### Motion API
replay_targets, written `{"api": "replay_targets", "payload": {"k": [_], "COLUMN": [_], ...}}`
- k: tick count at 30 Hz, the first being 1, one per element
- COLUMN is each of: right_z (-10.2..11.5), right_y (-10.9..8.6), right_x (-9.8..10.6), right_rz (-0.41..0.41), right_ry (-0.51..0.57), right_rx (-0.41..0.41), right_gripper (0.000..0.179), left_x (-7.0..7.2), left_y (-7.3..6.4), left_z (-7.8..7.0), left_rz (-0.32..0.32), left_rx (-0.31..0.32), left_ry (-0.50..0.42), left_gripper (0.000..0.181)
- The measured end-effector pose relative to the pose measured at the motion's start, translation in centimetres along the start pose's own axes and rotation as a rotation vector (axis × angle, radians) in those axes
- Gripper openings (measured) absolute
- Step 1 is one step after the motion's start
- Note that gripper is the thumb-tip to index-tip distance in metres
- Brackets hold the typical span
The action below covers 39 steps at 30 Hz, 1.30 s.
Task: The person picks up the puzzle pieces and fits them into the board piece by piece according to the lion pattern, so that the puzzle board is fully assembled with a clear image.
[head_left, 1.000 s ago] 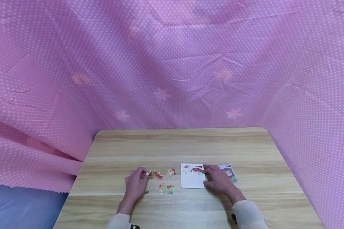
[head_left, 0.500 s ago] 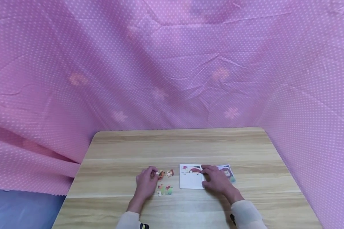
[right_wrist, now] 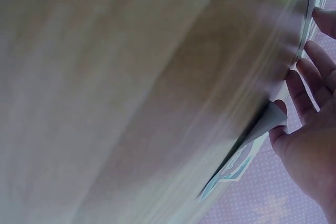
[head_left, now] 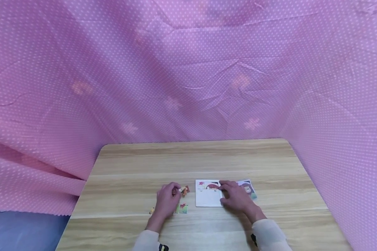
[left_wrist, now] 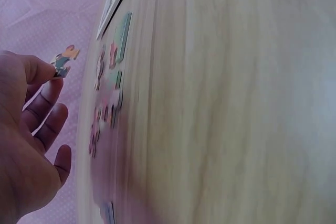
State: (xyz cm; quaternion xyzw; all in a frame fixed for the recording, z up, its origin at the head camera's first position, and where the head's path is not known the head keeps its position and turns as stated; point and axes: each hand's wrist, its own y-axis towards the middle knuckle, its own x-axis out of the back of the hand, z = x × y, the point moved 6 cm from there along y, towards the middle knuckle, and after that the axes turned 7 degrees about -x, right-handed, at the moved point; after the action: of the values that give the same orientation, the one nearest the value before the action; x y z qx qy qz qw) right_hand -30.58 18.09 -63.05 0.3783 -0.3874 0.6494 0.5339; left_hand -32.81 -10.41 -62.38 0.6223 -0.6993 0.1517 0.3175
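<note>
My left hand (head_left: 169,199) pinches a small jigsaw piece (left_wrist: 64,62) between thumb and forefinger, raised above the table in the left wrist view. Beneath and beside it lie several loose jigsaw pieces (head_left: 183,208), partly hidden by the hand. Right of them is a white puzzle tray (head_left: 208,199) with a few fitted pieces (head_left: 211,185) along its top. My right hand (head_left: 237,198) rests at the tray's right edge, thumb and forefinger spread and touching it. A picture card (head_left: 247,188) with a lion-like face lies partly under that hand; one corner bends up in the right wrist view.
A lone piece (head_left: 152,210) lies left of my left forearm. The wooden table (head_left: 188,162) has rounded far corners. Pink dotted cloth (head_left: 188,76) hangs behind it and at both sides.
My left hand has moved right with the pinched piece, closer to the tray, uncovering the piece left of the forearm. The right hand stays at the tray's edge.
</note>
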Motion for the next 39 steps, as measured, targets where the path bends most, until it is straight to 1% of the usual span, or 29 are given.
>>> {"api": "replay_targets", "payload": {"k": [4,9,12,16,22,29,31,39], "right_z": [0.4,0.8,1.0,1.1,1.0,1.1,1.2,1.4], "right_y": [0.6,1.4,1.9,2.0,2.2,2.6,2.7,3.0], "right_x": [-0.1,-0.3,-0.5,-0.4,-0.4,-0.4,-0.4,-0.3], "right_rz": [-0.016,-0.030,-0.039,-0.041,-0.035,-0.048,-0.046,-0.052], "right_ry": [-0.003,0.002,-0.004,-0.004,0.000,-0.002,-0.004,0.001], "right_rx": [-0.015,-0.027,-0.041,-0.047,-0.068,-0.053,-0.054,-0.049], "right_gripper": [0.046,0.046,0.046,0.046,0.046,0.046,0.047,0.047], "left_x": [-0.5,-1.2,-1.6,-2.1,-3.3,-3.9,-4.1,-4.9], "left_y": [1.2,2.5,3.3,3.5,3.8,4.3,4.5,5.4], "left_z": [0.1,0.4,0.5,-0.1,-0.7,-1.4,-1.5,-1.2], "left_rz": [0.031,0.070,0.094,0.107,0.107,0.133,0.145,0.200], "left_rx": [-0.019,-0.059,-0.084,-0.117,-0.159,-0.205,-0.208,-0.170], "left_ry": [0.010,0.043,0.046,0.038,0.080,0.102,0.108,0.156], "left_gripper": [0.017,0.014,0.014,0.014,0.012,0.011,0.010,0.010]}}
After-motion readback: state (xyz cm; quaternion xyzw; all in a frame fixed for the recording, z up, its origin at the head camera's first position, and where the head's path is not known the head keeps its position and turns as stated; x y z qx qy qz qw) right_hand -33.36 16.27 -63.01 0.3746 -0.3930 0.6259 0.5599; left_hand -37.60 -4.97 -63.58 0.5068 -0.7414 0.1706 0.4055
